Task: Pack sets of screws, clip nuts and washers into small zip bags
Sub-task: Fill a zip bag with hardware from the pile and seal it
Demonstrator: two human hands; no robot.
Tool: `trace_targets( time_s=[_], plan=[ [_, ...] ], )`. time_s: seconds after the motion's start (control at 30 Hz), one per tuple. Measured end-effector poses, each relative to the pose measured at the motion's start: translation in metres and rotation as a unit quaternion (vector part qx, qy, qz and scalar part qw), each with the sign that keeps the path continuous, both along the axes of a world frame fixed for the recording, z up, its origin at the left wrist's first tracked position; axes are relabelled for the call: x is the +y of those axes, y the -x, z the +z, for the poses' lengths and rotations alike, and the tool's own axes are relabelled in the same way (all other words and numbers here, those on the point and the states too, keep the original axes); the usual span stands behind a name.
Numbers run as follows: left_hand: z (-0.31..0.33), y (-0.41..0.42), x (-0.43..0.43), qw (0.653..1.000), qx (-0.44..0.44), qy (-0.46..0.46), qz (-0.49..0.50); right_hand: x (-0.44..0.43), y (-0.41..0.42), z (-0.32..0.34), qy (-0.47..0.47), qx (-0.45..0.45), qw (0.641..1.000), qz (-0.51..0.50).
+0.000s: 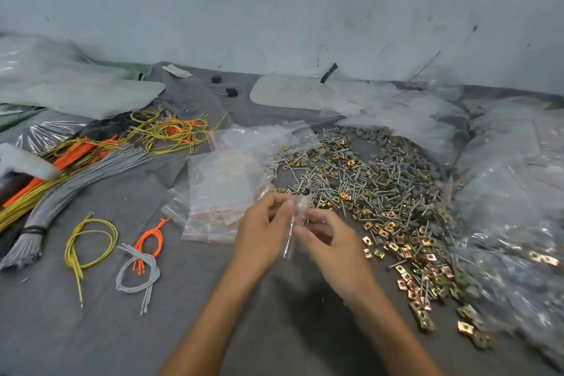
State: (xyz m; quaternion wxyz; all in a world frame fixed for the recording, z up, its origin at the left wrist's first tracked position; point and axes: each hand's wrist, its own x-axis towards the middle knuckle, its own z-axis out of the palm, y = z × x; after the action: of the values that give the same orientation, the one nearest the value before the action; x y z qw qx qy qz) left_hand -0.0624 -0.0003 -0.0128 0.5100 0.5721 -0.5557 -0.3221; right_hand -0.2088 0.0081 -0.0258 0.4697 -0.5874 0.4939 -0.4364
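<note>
above the grey cloth (91, 330), near the middle, both hands are pinching one small zip bag (292, 224).

the bag is hanging edge-on between the left hand (262, 235) and the right hand (331, 243), each one's thumb and fingertips curling onto its upper part – whether anything is lying inside it is too blurred to tell. just beyond the left hand a stack of empty zip bags (219, 192) is lying flat on the cloth. to the right a wide heap is spreading out: screws (375, 189), brass-coloured clip nuts (409, 278) and grey washers (393, 149) mixing together. further right, clear plastic bags (512, 207) are piling up. on the left, a yellow cord loop (88, 241), orange cords (152, 238) and a tied grey cord bundle (61, 192) are lying well apart from the hands.
</note>
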Motion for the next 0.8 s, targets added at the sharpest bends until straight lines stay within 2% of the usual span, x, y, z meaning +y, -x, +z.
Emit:
trace_targets(
  time_s=[0.07,0.17,0.23,0.3,0.43,0.57,0.67,0.8],
  plan=[
    [-0.001,0.008,0.007,0.999,-0.037,0.002,0.012,0.005,0.001,0.0,-0.016,-0.078,0.997,-0.022],
    [-0.006,0.019,0.029,0.988,-0.124,0.042,0.083,0.011,0.009,0.001,-0.028,-0.121,0.991,-0.052],
    [-0.01,0.027,0.048,0.984,-0.164,0.054,0.05,0.015,0.013,0.0,-0.056,-0.156,0.984,-0.07],
    [-0.013,0.032,0.061,0.982,-0.186,0.016,-0.02,0.021,0.018,-0.001,-0.087,-0.171,0.979,-0.069],
    [-0.013,0.031,0.066,0.984,-0.175,-0.004,-0.03,0.034,0.024,-0.003,-0.066,-0.137,0.988,-0.037],
    [-0.005,0.028,0.07,0.99,-0.134,-0.011,-0.042,0.037,0.029,-0.002,0.014,-0.011,0.999,-0.039],
    [-0.002,0.025,0.071,0.981,-0.194,0.007,0.013,0.04,0.026,-0.002,0.019,-0.007,0.999,-0.031],
    [0.002,0.025,0.074,0.967,-0.253,0.027,0.019,0.044,0.013,0.001,0.048,-0.018,0.997,-0.06]
  ],
)
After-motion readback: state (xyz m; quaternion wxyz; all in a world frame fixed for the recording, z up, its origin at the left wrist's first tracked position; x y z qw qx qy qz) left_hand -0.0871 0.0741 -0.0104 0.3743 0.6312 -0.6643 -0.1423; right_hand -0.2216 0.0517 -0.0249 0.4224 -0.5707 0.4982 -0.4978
